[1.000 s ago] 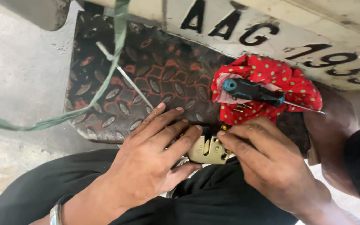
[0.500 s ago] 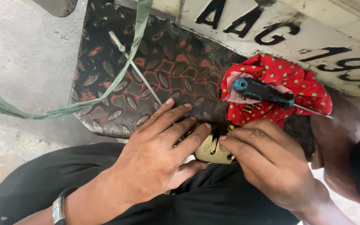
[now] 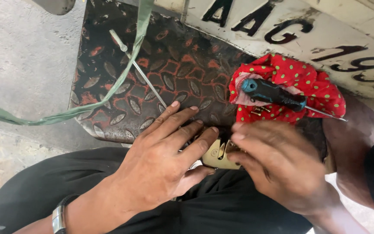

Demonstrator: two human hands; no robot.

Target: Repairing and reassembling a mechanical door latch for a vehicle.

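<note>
A small brass-coloured metal piece (image 3: 216,154) sits at the near edge of the chequered steel plate (image 3: 152,73), pinched between both hands. The left hand (image 3: 161,160) lies flat, fingers spread and pointing toward the plate's far right corner, its fingertips pressed on the piece's left side. The right hand (image 3: 278,167) comes in from the right, blurred, fingers curled over the piece's right end; how tightly it grips cannot be told. The piece's long axis runs left to right along the near edge, and both hands touch it, about equally near. Just beyond the right hand, on the plate's right edge, a red cloth with green dots (image 3: 291,86) carries a screwdriver with a blue and black handle (image 3: 273,94), its shaft pointing right
</note>
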